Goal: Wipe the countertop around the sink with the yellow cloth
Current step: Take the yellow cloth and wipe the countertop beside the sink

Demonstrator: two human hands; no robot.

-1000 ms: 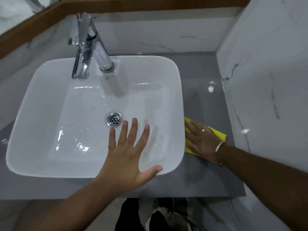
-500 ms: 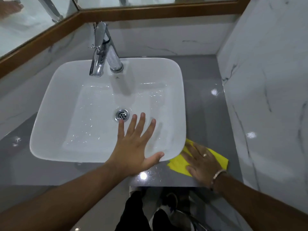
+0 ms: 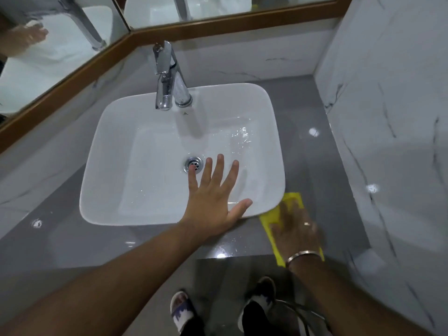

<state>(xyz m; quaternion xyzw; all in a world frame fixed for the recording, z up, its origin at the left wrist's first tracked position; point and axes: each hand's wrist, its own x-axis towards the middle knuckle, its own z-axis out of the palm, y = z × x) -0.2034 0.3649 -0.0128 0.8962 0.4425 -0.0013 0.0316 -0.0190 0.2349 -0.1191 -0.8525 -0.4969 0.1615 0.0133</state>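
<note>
A white rectangular sink [image 3: 121, 146] sits on a glossy grey countertop [image 3: 315, 146]. The yellow cloth [image 3: 292, 198] lies flat on the counter at the sink's front right corner, reaching the counter's front edge. My right hand [image 3: 294, 229] presses flat on the cloth, fingers pointing away, and covers most of it. My left hand [image 3: 213, 197] is spread open over the sink's front rim, fingers above the basin near the drain [image 3: 193, 164], thumb on the rim.
A chrome faucet [image 3: 167, 78] rises at the sink's back edge. A marble wall [image 3: 388, 117] bounds the counter on the right. A wood-framed mirror [image 3: 218, 8] runs behind. My feet in sandals [image 3: 180, 309] show below the counter's front edge.
My right hand has drawn the yellow cloth along the right side of the sink toward the front edge, then turned it at the sink's front right corner. The left hand stays on the rim.
</note>
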